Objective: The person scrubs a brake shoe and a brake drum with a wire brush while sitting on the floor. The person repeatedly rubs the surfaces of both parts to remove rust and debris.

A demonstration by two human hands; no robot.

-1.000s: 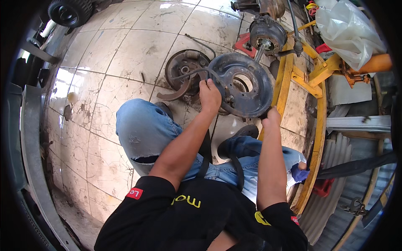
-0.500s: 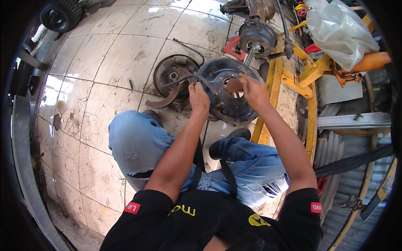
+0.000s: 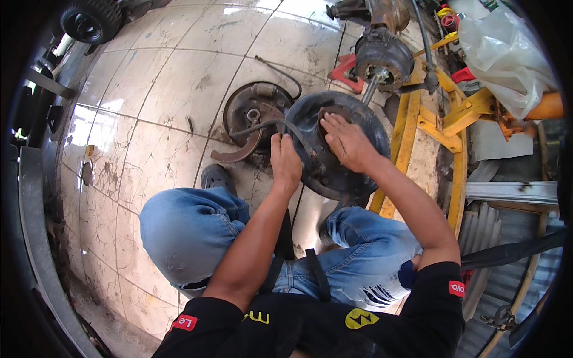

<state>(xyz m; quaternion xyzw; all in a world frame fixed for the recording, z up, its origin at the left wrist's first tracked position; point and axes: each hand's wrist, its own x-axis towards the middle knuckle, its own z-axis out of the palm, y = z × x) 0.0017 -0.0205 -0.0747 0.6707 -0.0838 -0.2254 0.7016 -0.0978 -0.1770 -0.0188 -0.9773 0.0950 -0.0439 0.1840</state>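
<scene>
My left hand (image 3: 286, 162) is closed at the near side of a curved, greyish brake shoe (image 3: 296, 132), seen nearly edge-on. My right hand (image 3: 352, 143) is over the middle of a large dark brake drum (image 3: 373, 134), fingers stretched over a thin brown flat piece (image 3: 334, 111). That piece shows past the fingertips; its material is unclear. Left of the drum, a round brake backing plate (image 3: 239, 102) lies on the floor. Another curved brown brake shoe (image 3: 242, 153) lies at that plate's near edge.
A dark axle hub (image 3: 385, 62) stands beyond the drum, with a red stand (image 3: 347, 73) beside it. A yellow metal frame (image 3: 409, 131) runs along the right, under a clear plastic bag (image 3: 504, 53). A tyre (image 3: 89, 21) sits at far left on the tiled floor (image 3: 161, 95).
My right hand has turned from pinching the brown piece on edge to lying over it, fingers extended. My left hand still grips the brake shoe. The view has shifted slightly.
</scene>
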